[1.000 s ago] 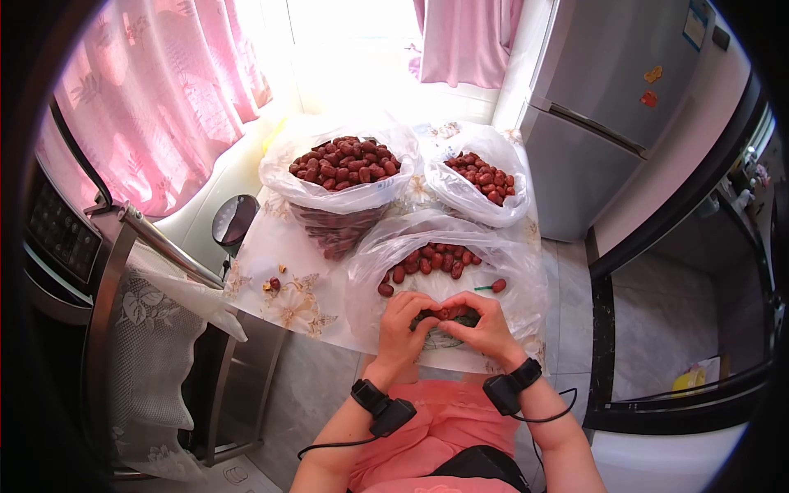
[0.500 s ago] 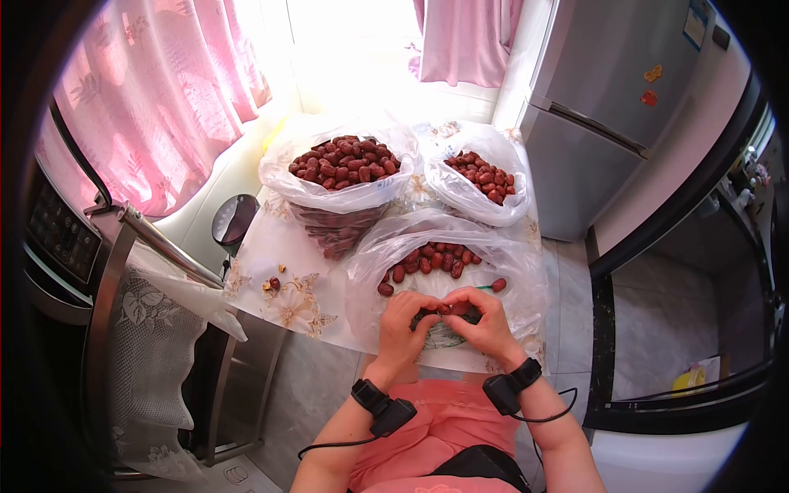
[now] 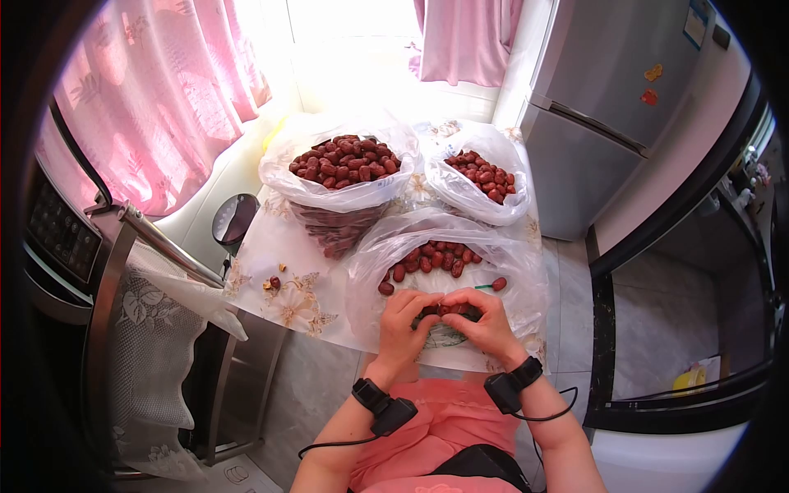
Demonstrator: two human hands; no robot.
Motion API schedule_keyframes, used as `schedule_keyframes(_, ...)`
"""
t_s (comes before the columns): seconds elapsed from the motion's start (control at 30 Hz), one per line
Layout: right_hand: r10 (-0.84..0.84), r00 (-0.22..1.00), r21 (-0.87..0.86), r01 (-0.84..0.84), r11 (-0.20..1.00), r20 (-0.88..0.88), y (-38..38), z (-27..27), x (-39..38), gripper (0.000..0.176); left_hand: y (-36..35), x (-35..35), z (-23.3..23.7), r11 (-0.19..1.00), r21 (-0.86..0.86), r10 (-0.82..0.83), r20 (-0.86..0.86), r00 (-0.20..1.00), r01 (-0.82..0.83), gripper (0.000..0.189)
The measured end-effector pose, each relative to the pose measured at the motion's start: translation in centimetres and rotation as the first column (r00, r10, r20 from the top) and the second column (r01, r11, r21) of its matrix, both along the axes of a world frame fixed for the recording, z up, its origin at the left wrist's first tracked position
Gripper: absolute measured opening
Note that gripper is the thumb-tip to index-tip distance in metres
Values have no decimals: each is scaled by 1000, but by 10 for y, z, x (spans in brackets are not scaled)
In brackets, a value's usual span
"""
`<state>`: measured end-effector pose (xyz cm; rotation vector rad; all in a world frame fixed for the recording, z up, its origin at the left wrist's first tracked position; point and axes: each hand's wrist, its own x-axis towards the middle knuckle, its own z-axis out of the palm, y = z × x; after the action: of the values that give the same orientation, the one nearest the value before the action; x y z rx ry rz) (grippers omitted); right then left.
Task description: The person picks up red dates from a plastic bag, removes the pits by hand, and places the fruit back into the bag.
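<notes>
My left hand [image 3: 401,327] and my right hand [image 3: 491,326] meet over the front of an open plastic bag [image 3: 526,267], fingertips pinched around a dried red date [image 3: 449,310]. Fingers cover part of the date. Just beyond my hands, inside the bag, lies a loose pile of red dates [image 3: 436,260]. A single date [image 3: 499,283] rests apart at the right, beside a thin green strip. Another date [image 3: 385,288] lies near my left fingers. Each wrist wears a black strap with a small cabled box.
A big clear bag heaped with dates [image 3: 345,164] stands at the back left of the flowered tablecloth [image 3: 288,308]. A smaller bag of dates [image 3: 481,175] is at the back right. Date scraps [image 3: 272,283] lie at the left. A fridge [image 3: 583,123] stands beyond the table's right side.
More of the red date now shows between my fingertips, which have shifted slightly around it. The bags and the other dates stay where they were.
</notes>
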<state>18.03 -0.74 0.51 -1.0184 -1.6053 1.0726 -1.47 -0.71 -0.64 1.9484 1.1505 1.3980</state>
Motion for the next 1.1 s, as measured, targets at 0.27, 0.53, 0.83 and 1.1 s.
schedule_keyframes(0.27, -14, 1000, -67, 13, 998, -26, -2, 6, -1, 25, 1, 1, 3, 1000, 20, 11, 4, 1000, -11, 38)
schedule_keyframes(0.53, -47, 999, -60, 46, 997, -22, -1, -2, -2, 26, 1, 1, 3, 1000, 26, 16, -7, 1000, -16, 28)
schedule_keyframes(0.83, -317, 942, 373, 256, 892, 111, -3, 13, -2, 28, 2, 3, 3, 999, 52, 11, -1, 1000, -11, 18)
schedule_keyframes(1.1, -523, 850, 580, 455, 676, -56, 70, 96, 36, 21, 4, 1, 0, 995, 97, 12, -12, 1000, -11, 18)
